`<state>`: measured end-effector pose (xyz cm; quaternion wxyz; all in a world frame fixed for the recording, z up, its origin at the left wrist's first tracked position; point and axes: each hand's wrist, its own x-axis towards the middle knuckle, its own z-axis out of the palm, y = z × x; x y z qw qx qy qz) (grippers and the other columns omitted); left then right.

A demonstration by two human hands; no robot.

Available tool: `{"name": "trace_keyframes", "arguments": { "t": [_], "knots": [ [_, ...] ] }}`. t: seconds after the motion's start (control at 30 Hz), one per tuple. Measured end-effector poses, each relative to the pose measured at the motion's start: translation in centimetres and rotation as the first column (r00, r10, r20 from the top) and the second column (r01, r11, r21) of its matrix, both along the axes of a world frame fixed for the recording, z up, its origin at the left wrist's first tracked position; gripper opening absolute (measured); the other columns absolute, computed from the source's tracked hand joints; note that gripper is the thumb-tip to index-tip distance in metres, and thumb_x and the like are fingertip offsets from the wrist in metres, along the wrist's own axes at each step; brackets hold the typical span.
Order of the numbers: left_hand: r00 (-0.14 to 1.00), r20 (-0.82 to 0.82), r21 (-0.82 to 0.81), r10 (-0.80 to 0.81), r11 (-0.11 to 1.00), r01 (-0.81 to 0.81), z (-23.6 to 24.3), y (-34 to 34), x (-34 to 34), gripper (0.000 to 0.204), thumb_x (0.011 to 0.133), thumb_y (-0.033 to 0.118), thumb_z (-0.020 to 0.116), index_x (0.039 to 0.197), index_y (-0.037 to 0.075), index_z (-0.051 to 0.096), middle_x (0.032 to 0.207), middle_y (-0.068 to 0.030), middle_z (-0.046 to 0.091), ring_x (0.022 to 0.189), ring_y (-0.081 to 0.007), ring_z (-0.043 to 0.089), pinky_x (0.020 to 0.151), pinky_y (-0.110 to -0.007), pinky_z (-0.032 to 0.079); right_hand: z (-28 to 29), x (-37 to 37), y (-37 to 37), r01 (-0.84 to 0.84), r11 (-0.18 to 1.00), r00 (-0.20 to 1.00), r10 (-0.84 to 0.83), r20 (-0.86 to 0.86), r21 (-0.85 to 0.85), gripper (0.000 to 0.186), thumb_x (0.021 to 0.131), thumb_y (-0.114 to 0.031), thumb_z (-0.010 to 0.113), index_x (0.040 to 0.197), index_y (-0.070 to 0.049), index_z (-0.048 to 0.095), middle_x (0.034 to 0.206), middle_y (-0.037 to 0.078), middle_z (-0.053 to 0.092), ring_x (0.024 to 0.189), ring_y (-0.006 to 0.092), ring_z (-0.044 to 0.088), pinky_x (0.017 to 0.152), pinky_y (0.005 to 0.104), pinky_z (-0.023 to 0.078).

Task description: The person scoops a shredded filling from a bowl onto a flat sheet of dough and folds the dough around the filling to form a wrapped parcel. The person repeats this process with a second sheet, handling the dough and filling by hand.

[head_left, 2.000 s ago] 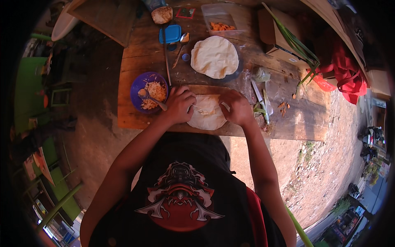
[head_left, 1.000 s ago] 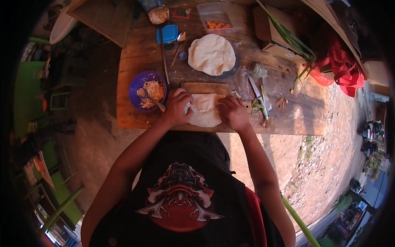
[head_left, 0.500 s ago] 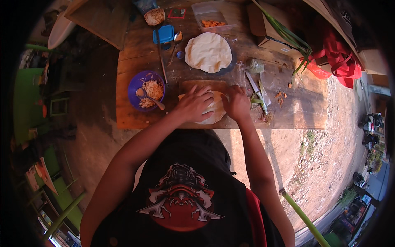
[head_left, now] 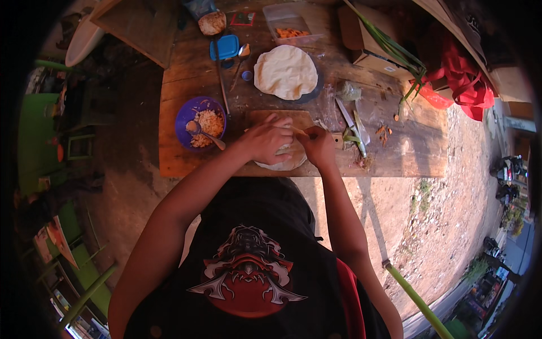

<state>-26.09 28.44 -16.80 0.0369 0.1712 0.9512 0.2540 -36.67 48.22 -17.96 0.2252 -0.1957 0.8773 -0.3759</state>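
a wooden table (head_left: 409, 155) spreads before the person, a red bag (head_left: 466, 85) beyond its right end. near the table's middle, pale round sheets (head_left: 286, 72) lie flat; whether one or several, i cannot tell. closer to the person is a wooden board (head_left: 302, 117), and on it the folded pale wrapper (head_left: 282, 165), partly hidden by both hands. a clear tub (head_left: 276, 20) of orange pieces stands at the far side; a purple bowl (head_left: 182, 121) of shredded filling sits to the left. the left hand (head_left: 271, 138) lies over the wrapper, fingers spread and extended; the right hand (head_left: 320, 146) has its fingertips pinched on the wrapper's right edge. right of the board lies a knife (head_left: 345, 113), then smaller, a spoon (head_left: 210, 137) leaning in the bowl, and a little blue cap (head_left: 247, 75).
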Motion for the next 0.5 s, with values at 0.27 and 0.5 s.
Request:
{"name": "trace_keyframes", "arguments": {
  "t": [0.27,0.5],
  "knots": [
    [0.999,0.010,0.028,-0.037,0.999,0.036,0.7,-0.4,0.6,0.042,0.090,0.044,0.074,0.108,0.007,0.073,0.123,-0.0072,0.068,0.144,-0.0346,0.045,0.122,-0.062,0.029,-0.6,1.0,-0.6,0.124,0.988,0.990,-0.129,-0.052,-0.095,0.046,0.084,-0.039,0.086,0.104,0.001,0.077,0.091,0.026,0.077,0.089,0.0406,0.077,0.077,0.0478,0.059],
    [0.997,0.018,0.020,-0.077,0.997,0.076,0.3,0.4,2.1,0.050,0.093,0.055,0.068,0.108,0.007,0.073,0.123,-0.0105,0.068,0.145,-0.0339,0.045,0.123,-0.059,0.026,0.4,1.7,-0.7,0.152,0.987,0.980,-0.143,0.140,-0.057,0.048,0.079,-0.031,0.088,0.111,0.004,0.079,0.088,0.025,0.077,0.082,0.0353,0.078,0.075,0.0437,0.059]
  ]
}}
